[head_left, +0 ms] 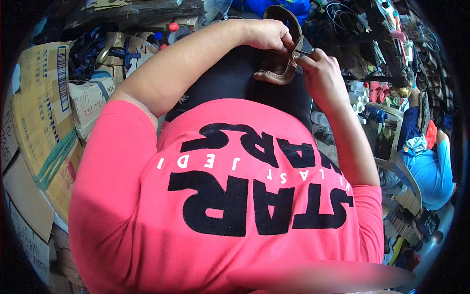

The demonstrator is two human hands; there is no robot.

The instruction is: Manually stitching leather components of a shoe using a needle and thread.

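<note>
A brown leather piece, shaped like a shoe or sandal (278,77), rests over my dark-trousered lap with its tan edge curving downward. My left hand (268,35) is closed on its middle, thumb and fingers pinching the edge. Right beside it, my right hand (322,72) is closed, the fingertips pinched at the same edge. A thin dark pointed tool (303,52) sticks out between the two hands from the right fingers; its exact kind is too small to tell. Part of the leather is hidden behind my left hand.
Cardboard boxes (41,112) are stacked at the left, near a white box (88,105). Bottles with red caps (173,27) stand at the far left. Cluttered wooden shelving (391,63) fills the right. Another person in a blue shirt (431,174) is at the far right.
</note>
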